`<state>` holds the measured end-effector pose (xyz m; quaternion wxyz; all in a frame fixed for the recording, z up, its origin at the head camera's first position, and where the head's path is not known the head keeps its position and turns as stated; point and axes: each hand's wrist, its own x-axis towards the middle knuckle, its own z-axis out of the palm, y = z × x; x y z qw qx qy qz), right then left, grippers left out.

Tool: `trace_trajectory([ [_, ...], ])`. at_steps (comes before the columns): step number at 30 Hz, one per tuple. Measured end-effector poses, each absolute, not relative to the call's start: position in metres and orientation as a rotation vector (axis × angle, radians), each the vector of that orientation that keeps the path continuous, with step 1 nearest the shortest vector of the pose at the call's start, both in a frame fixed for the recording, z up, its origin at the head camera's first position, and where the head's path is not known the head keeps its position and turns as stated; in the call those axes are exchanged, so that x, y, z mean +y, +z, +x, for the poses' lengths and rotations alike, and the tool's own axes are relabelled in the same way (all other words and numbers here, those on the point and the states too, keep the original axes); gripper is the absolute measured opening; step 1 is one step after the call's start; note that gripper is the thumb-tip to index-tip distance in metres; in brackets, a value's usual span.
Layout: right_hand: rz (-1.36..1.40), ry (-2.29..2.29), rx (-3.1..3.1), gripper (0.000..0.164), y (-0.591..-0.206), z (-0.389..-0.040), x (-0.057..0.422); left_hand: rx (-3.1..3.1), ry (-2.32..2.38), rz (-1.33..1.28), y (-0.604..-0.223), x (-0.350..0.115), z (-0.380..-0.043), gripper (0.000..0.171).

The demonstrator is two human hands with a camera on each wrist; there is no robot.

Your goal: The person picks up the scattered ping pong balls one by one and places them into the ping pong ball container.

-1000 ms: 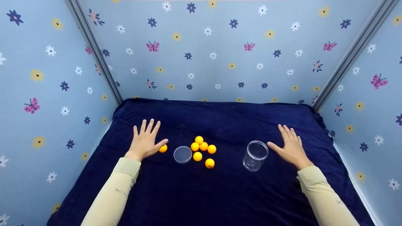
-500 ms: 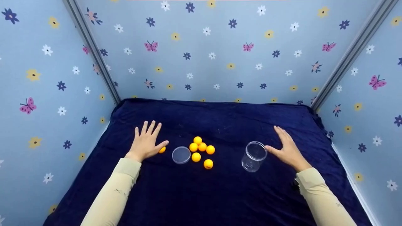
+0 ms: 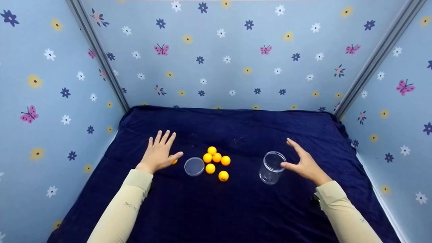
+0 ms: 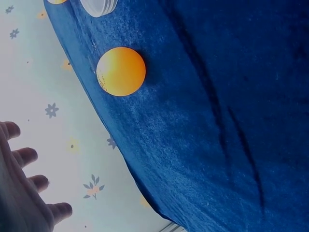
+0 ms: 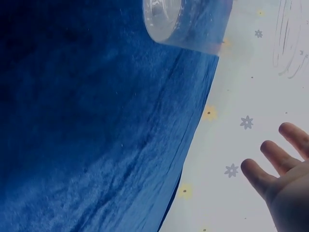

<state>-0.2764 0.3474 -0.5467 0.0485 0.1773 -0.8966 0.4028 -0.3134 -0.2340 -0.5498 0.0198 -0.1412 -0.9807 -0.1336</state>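
My left hand (image 3: 158,155), palm down with fingers spread, hovers over the cloth and holds nothing. Its thumb overlaps an orange ping-pong ball (image 4: 121,71), mostly hidden in the head view. Just right of that lies a clear round lid (image 3: 194,166). Beside the lid sits a loose cluster of several orange ping-pong balls (image 3: 217,157). A clear plastic jar (image 3: 270,173) stands upright and uncovered farther right. My right hand (image 3: 305,164) is turned sideways at the jar's right, thumb tip overlapping its rim, fingers extended beyond it and gripping nothing.
A dark blue velvety cloth (image 3: 216,209) covers the table. Flower-patterned walls (image 3: 216,47) enclose it at the back and both sides, with grey metal posts (image 3: 98,54) at the corners.
My right hand has moved left to the jar and turned sideways, its thumb now over the rim. My left hand has shifted slightly right. The balls, lid and jar stay in place.
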Motion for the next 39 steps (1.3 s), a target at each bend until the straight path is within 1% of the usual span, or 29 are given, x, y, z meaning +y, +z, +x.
trace_trajectory([
  [8,0.595,1.307,-2.669,0.098,-0.552,-0.276,0.34,-3.044,-0.458,-0.469,-0.551,-0.235,-0.312,0.096],
  [15,0.59,1.428,-2.655,0.103,-0.556,-0.274,0.338,-3.053,-0.509,-0.472,-0.551,-0.235,-0.312,0.098],
  [23,0.615,1.419,-2.643,0.106,-0.559,-0.274,0.336,-3.043,-0.559,-0.464,-0.554,-0.234,-0.314,0.097],
  [35,0.592,1.48,-2.62,0.102,-0.574,-0.278,0.333,-3.018,-0.661,-0.476,-0.562,-0.236,-0.311,0.095],
  [39,0.587,1.5,-2.622,0.101,-0.578,-0.279,0.332,-3.032,-0.726,-0.476,-0.563,-0.237,-0.312,0.098],
])
